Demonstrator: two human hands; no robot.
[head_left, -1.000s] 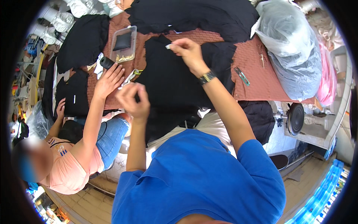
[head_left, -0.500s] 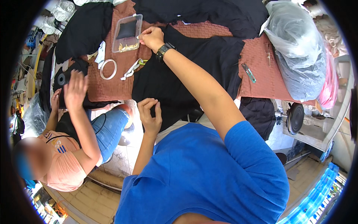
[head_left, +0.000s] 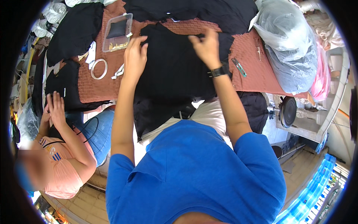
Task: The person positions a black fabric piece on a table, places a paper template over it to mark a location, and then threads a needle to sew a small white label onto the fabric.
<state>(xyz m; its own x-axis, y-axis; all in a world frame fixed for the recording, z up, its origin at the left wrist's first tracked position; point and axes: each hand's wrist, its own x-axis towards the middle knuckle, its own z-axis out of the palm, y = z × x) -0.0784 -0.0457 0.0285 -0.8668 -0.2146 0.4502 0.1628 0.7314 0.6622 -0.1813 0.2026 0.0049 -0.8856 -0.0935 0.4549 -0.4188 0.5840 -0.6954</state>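
1. fingers of the left hand [head_left: 135, 59] bend loosely, thumb and forefinger tips parted; the hand is over the left edge of the black cloth [head_left: 171, 67], just beside the see-through box [head_left: 108, 40].
2. thumb and fingers of the right hand [head_left: 208, 51] spread apart above the cloth's upper right part; the fingertips blur, and i cannot tell whether they touch it.
3. a small white piece [head_left: 129, 34] sits at the box's right side, near the left fingertips; i cannot tell whether they touch it.
4. the black cloth lies between the forearms, flat on the brown table cover [head_left: 253, 76], and hangs over the near edge toward the person's lap.
5. a dark wristwatch [head_left: 217, 71] circles the right wrist.
6. the box holds a black cushion [head_left: 117, 30] and gold-coloured bits [head_left: 119, 46].
7. left of the left forearm lie a white strip [head_left: 118, 72] and a pale ring [head_left: 93, 70].
8. to the right of the right hand are small snips [head_left: 239, 68], then a bulky grey plastic bag [head_left: 289, 48] with a pink bag [head_left: 323, 76] against it.
9. more black fabric [head_left: 190, 15] lies along the far side.
10. at the left, a co-worker in a peach shirt [head_left: 65, 171] has one hand [head_left: 56, 108] against the other.
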